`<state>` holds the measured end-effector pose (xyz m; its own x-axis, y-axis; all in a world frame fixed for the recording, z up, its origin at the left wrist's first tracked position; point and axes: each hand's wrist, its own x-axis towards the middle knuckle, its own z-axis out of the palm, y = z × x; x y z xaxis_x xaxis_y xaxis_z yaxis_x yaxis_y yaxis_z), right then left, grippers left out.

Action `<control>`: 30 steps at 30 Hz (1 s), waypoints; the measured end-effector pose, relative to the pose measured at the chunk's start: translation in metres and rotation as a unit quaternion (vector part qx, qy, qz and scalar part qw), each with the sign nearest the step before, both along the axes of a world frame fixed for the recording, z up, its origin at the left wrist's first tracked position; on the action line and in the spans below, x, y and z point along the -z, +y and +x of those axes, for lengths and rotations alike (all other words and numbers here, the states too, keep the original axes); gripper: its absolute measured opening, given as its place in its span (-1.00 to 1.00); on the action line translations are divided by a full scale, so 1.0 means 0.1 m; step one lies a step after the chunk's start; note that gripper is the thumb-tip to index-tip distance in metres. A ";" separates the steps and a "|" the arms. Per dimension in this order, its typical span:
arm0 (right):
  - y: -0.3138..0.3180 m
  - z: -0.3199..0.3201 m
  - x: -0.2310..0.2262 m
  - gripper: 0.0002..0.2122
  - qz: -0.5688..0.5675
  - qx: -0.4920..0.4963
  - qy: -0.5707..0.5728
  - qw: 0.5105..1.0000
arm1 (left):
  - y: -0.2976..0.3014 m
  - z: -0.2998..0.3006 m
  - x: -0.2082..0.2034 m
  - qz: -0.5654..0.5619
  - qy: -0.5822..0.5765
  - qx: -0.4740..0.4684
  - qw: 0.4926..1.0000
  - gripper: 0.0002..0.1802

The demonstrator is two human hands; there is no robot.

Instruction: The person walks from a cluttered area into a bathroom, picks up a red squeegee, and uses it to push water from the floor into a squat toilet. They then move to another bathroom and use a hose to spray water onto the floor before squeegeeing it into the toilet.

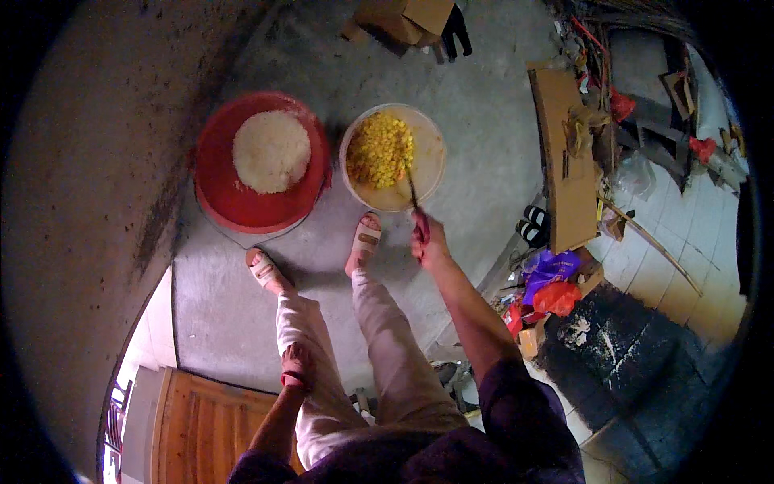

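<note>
My right hand (430, 240) is closed round the end of a long, thin, dark-handled utensil (413, 190). The utensil slants into a round, pale tub (433, 133), where its far end is hard to make out among small yellow pieces (375, 152). These pieces lie mostly along the tub's left side. Resting on my left knee, my left hand (297, 365) has its fingers laid over the trouser leg and holds nothing. Left of the tub stands a wide red basin (216, 165) with a round, pale, grainy mass (272, 152) inside.
My sandalled feet stand just before both containers on the grey floor (492, 121). Flattened cardboard (564, 161), dark slippers (533, 226) and purple and red bags (556, 274) lie to the right. A cardboard box (407, 20) sits beyond; a wall (105, 161) rises at left.
</note>
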<state>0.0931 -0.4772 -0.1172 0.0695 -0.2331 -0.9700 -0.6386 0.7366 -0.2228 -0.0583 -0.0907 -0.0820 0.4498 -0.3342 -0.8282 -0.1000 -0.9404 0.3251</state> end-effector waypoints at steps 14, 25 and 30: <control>-0.11 0.21 0.25 -0.84 -0.017 -0.544 0.023 0.838 | -0.08 0.08 0.01 0.024 0.064 -0.065 0.996 -0.71; -0.48 -0.04 0.23 -0.73 0.082 0.105 -0.014 0.991 | 0.00 -0.01 0.10 0.020 0.041 -0.012 0.999 -0.70; 0.22 0.31 0.25 -0.89 0.037 0.019 -0.073 0.997 | -0.03 0.07 0.08 0.053 0.093 -0.003 0.994 -0.70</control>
